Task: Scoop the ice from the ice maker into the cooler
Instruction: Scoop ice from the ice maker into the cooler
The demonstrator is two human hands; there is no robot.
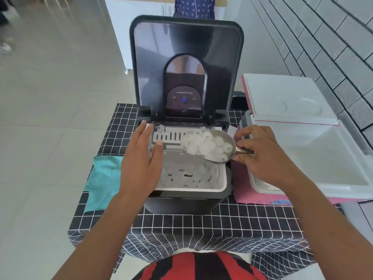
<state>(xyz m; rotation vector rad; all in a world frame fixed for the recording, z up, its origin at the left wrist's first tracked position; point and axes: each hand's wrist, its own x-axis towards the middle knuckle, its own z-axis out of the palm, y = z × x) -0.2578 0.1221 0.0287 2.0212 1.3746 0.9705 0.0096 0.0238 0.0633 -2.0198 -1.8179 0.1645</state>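
The right hand [260, 156] grips a scoop [212, 147] heaped with ice above the ice maker [187, 110]; the left hand [141, 158] rests flat on its rim.

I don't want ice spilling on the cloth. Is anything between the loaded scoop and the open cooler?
Nothing visible blocks it. The scoop, held by the right hand, sits above the ice maker basket's right edge. The cooler stands open just to its right, lid raised behind.

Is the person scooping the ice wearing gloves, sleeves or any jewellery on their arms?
No. The left hand and right hand are bare, without gloves, rings or a watch, and both forearms are uncovered up to the frame's edge. Below, only a red-and-black striped top shows.
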